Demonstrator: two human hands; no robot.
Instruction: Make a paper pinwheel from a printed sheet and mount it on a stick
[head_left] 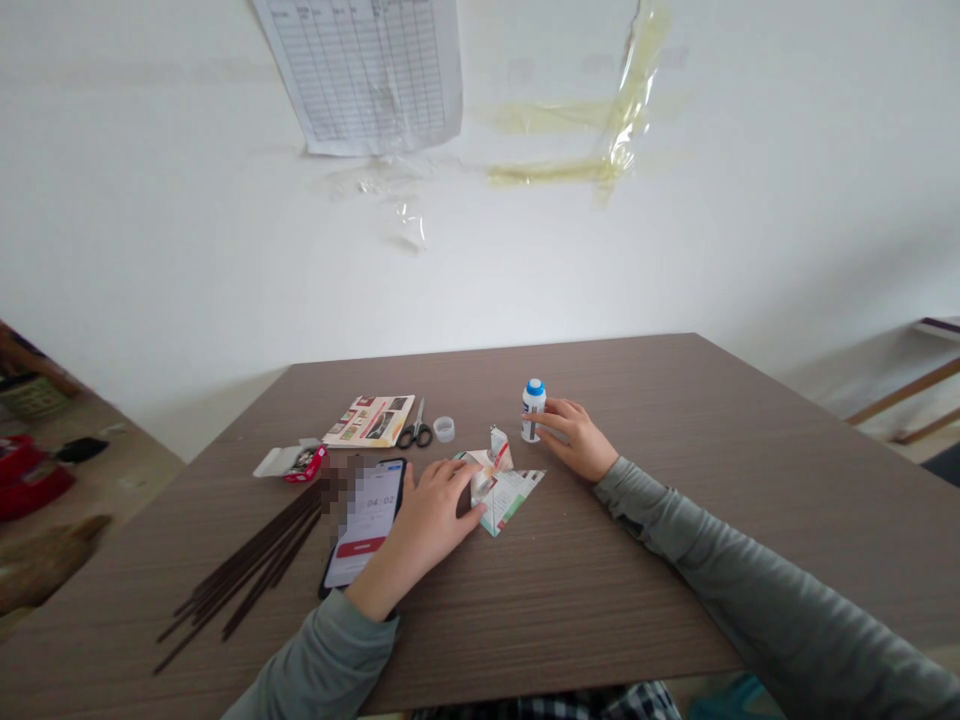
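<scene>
My left hand (435, 510) rests on the table at the left side of a folded piece of printed paper (510, 497). Its thumb and forefinger hold the paper's left edge, and part of the paper is hidden under the fingers. One narrow flap of the paper sticks up. Just behind and to the right, my right hand (579, 440) has its fingers around a small white bottle (532, 412) with a blue cap, which stands upright on the table.
Behind my left hand lie scissors (416, 430), a clear round cap (444, 430) and a printed booklet (371, 420). Farther left are an open red-and-white box (300, 462), a phone (367, 530) showing a timer, and several thin dark sticks (247, 575). A white wall (480, 290) borders the table's far edge.
</scene>
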